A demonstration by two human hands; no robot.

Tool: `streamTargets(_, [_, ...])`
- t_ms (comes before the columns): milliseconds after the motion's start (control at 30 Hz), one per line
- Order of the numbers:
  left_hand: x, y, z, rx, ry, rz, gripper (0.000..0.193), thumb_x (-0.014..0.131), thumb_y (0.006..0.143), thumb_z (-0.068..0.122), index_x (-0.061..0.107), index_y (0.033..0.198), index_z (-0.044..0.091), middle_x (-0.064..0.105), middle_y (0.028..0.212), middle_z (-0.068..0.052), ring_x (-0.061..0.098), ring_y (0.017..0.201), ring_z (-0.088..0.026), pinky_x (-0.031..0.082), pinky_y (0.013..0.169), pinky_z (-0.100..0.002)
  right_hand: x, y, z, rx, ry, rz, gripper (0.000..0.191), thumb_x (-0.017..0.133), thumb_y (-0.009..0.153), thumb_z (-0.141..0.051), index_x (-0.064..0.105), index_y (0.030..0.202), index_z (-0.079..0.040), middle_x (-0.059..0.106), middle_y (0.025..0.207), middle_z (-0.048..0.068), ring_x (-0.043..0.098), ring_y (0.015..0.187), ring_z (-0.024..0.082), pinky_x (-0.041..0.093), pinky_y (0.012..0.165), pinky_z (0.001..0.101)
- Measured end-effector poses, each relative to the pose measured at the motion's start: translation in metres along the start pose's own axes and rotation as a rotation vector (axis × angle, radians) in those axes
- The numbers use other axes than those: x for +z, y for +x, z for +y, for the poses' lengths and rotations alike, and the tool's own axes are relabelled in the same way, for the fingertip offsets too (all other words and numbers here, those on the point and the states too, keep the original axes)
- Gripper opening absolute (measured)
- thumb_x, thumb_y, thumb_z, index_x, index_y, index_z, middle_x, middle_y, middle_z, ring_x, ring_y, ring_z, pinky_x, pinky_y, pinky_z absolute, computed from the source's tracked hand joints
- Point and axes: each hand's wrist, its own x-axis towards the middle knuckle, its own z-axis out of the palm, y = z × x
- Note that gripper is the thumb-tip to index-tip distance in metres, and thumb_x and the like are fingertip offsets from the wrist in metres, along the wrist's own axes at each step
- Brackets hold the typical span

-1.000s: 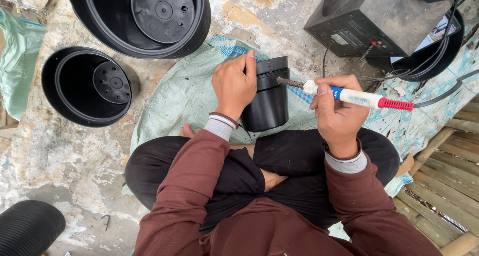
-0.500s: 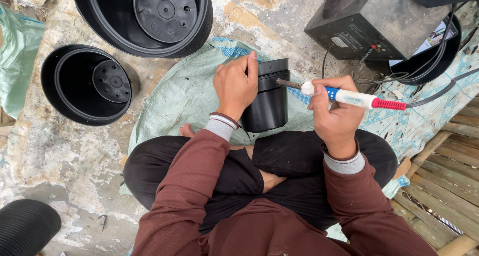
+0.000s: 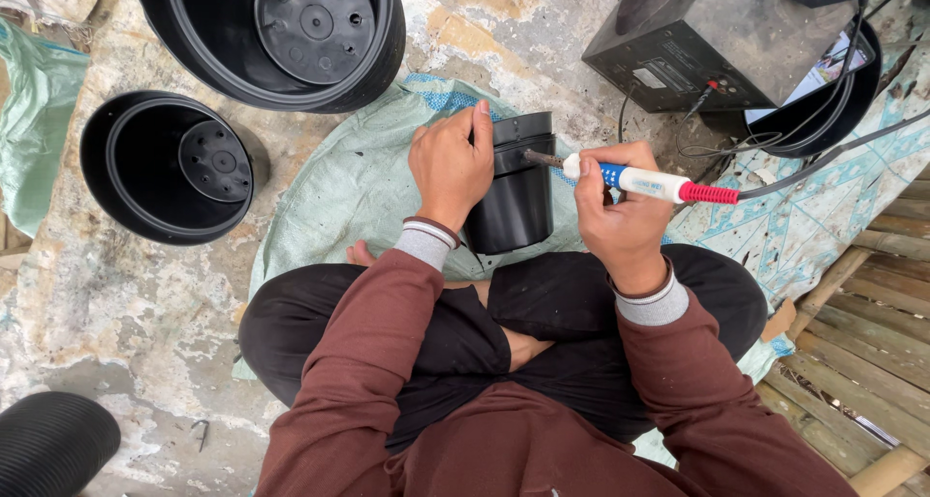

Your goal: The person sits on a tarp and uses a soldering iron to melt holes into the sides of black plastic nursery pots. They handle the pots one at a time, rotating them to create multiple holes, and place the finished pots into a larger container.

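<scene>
While the left hand (image 3: 449, 165) clamps the small black plastic pot (image 3: 513, 199) lying sideways against the knee, fingers wrapped over its wall, the right hand (image 3: 620, 216) pinches the soldering iron (image 3: 630, 179), tip at the rim; judging by this, steady pressure and fingertips clear of the tip serve best.

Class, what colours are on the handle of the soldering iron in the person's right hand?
White, blue and red, seen in the head view: soldering iron, right hand.

Three black plastic pots (image 3: 518, 192) (image 3: 170, 163) (image 3: 281, 32), one soldering iron (image 3: 639, 180) and one black box (image 3: 717, 42) are counted
</scene>
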Motion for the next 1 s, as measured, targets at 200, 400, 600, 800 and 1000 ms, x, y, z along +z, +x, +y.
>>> streamTargets(200, [-0.002, -0.001, -0.001, -0.023, -0.011, -0.019, 0.043, 0.054, 0.104, 0.033, 0.065, 0.069, 0.011, 0.062, 0.061, -0.010, 0.059, 0.060, -0.032, 0.043, 0.069, -0.044, 0.005, 0.001, 0.001, -0.008, -0.017, -0.002, 0.008, 0.068, 0.103, 0.004, 0.061, 0.106, 0.001, 0.065, 0.089, 0.003, 0.056, 0.073, 0.005, 0.044, 0.064, 0.0217])
streamTargets(400, [-0.001, -0.001, 0.001, -0.017, -0.009, -0.012, 0.043, 0.054, 0.105, 0.033, 0.065, 0.069, 0.011, 0.061, 0.061, -0.010, 0.060, 0.061, -0.032, 0.042, 0.069, -0.044, 0.008, 0.005, -0.001, 0.017, 0.009, -0.013, 0.007, 0.068, 0.103, 0.003, 0.061, 0.104, 0.000, 0.063, 0.086, 0.002, 0.053, 0.070, 0.003, 0.041, 0.060, 0.0209])
streamTargets(600, [-0.001, -0.003, 0.002, 0.027, 0.008, 0.016, 0.039, 0.056, 0.103, 0.031, 0.066, 0.072, 0.010, 0.067, 0.069, -0.012, 0.064, 0.068, -0.035, 0.044, 0.070, -0.047, 0.002, 0.011, -0.008, 0.013, -0.037, -0.023, 0.006, 0.069, 0.102, 0.001, 0.063, 0.101, 0.000, 0.062, 0.079, 0.002, 0.050, 0.063, 0.003, 0.038, 0.054, 0.0213])
streamTargets(800, [0.000, 0.000, 0.006, -0.004, -0.043, -0.044, 0.042, 0.057, 0.104, 0.032, 0.066, 0.071, 0.008, 0.064, 0.069, -0.018, 0.059, 0.065, -0.043, 0.042, 0.059, -0.051, -0.031, 0.012, 0.002, 0.034, 0.231, 0.145, 0.002, 0.064, 0.106, -0.002, 0.063, 0.107, 0.000, 0.067, 0.084, 0.004, 0.056, 0.066, 0.006, 0.045, 0.060, 0.0224])
streamTargets(1000, [-0.013, 0.010, -0.017, -0.059, -0.305, -0.246, 0.051, 0.056, 0.112, 0.033, 0.051, 0.074, -0.001, 0.045, 0.067, -0.016, 0.041, 0.062, -0.032, 0.034, 0.059, -0.043, -0.028, 0.042, 0.043, 0.201, 0.631, 0.151, 0.020, 0.053, 0.110, -0.016, 0.061, 0.119, 0.000, 0.071, 0.092, 0.009, 0.072, 0.081, 0.016, 0.061, 0.079, 0.0297])
